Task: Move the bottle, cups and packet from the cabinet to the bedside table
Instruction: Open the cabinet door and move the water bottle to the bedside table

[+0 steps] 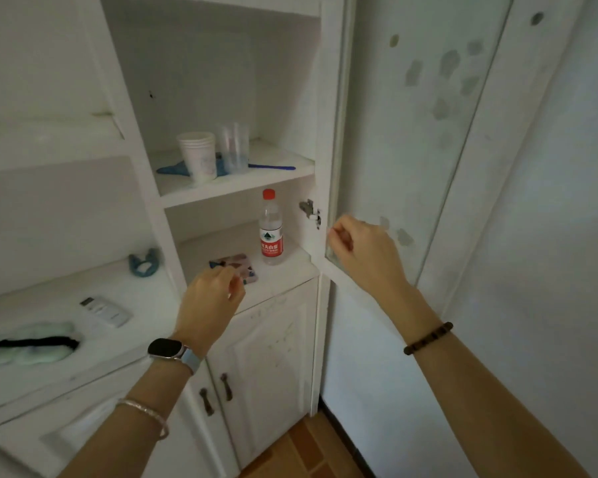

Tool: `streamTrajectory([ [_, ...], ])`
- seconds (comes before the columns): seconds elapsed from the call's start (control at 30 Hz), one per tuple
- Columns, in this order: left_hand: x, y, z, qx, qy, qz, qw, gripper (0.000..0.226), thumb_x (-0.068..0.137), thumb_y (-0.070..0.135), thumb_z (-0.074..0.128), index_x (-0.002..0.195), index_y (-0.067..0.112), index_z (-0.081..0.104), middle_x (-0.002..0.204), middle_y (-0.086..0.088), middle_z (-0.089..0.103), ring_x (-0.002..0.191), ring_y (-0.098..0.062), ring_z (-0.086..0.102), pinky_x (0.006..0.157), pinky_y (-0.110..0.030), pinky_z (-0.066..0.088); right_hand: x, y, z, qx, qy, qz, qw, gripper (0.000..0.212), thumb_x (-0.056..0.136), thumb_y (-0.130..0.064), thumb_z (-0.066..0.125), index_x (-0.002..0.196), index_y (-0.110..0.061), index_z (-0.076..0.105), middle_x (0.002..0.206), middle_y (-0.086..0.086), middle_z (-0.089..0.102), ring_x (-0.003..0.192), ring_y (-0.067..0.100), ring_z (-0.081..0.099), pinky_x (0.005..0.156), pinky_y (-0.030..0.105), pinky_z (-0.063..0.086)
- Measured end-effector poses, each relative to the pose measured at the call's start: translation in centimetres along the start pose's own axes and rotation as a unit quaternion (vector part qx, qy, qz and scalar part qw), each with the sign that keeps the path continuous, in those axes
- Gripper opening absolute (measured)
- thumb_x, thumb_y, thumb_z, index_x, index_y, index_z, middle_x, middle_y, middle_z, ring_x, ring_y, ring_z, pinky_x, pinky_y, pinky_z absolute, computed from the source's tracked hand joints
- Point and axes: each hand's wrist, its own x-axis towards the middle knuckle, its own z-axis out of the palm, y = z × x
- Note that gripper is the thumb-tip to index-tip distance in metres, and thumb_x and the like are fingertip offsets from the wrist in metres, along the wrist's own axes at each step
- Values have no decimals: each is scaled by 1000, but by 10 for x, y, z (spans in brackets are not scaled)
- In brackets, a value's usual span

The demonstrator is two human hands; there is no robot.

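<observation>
Where the left hand (211, 294) hovers over the near edge of the packet (237, 267), its grip is loosely curled with nothing in it; whether the fingertips touch the packet I cannot tell. The packet lies flat on the lower shelf (299, 261) of the cabinet (263, 339). At 3 o'clock the right hand (363, 250) sits at the edge of the open door (411, 150), fingers curled; whether that grip clamps the door I cannot tell. At 1 o'clock from the packet stands the bottle (271, 232), upright and red-capped. Farther off, at 12 o'clock on the upper shelf (239, 193), stands a stack of paper cups (197, 155), with clear cups (235, 146) just beside it at 3 o'clock.
</observation>
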Motion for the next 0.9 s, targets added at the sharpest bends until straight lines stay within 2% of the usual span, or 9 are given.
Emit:
streamTrajectory([
  [0.07, -7, -15, 5, 5, -6, -14, 1000, 15, 89, 15, 57, 75, 11, 54, 69, -4, 55, 58, -20, 49, 52, -34, 45, -3, 2, 22, -20, -29, -2, 999, 17, 95, -27, 54, 85, -14, 59, 67, 0, 63, 57, 20, 55, 53, 27, 37],
  [0.2, -7, -42, 24, 8, -21, -29, 999, 16, 89, 12, 57, 74, 10, 54, 65, -2, 53, 56, -19, 48, 52, -27, 39, -6, 13, 68, -52, -92, -3, 994, 15, 96, -30, 54, 92, -17, 60, 77, -3, 65, 60, 14, 51, 54, 24, 36],
  [0.37, 11, -60, 54, 6, -45, -41, 998, 13, 90, 14, 56, 78, 9, 56, 69, -4, 55, 58, -20, 50, 54, -34, 48, 0, 31, 113, -71, -160, 8, 985, 9, 95, -25, 53, 95, -18, 59, 84, -2, 68, 73, 17, 62, 61, 29, 50],
  [0.47, 33, -67, 72, -6, -66, -49, 997, 11, 92, 16, 52, 83, 10, 55, 76, -5, 56, 60, -19, 51, 57, -34, 50, 13, 40, 136, -78, -179, 13, 981, 9, 94, -22, 55, 100, -17, 59, 90, 0, 69, 78, 17, 64, 62, 24, 46],
  [0.6, 68, -76, 97, -17, -80, -41, 996, 15, 95, 21, 50, 90, 10, 58, 87, -8, 61, 66, -19, 53, 59, -30, 48, 40, 45, 163, -55, -194, 45, 978, 23, 95, -21, 56, 117, -15, 55, 105, 3, 66, 91, 17, 64, 70, 25, 48],
  [0.7, 93, -85, 118, -45, -93, -35, 994, 20, 95, 23, 48, 99, 8, 60, 98, -6, 63, 80, -22, 61, 69, -33, 53, 64, 45, 183, 5, -192, 89, 977, 40, 95, -23, 58, 131, -12, 46, 121, 7, 60, 103, 19, 61, 81, 27, 50],
  [0.8, 114, -94, 141, -37, -134, -24, 990, 22, 94, 24, 44, 107, 11, 55, 103, -8, 63, 86, -23, 62, 73, -34, 54, 90, 49, 206, 68, -173, 123, 975, 55, 92, -27, 62, 138, -9, 39, 132, 10, 54, 114, 22, 58, 91, 30, 48],
  [0.9, 127, -94, 157, -34, -160, -22, 986, 35, 94, 20, 49, 127, 9, 47, 118, -13, 59, 100, -28, 59, 84, -36, 51, 117, 53, 227, 122, -146, 151, 970, 66, 90, -32, 66, 143, -8, 34, 141, 11, 47, 124, 23, 52, 98, 30, 45],
])
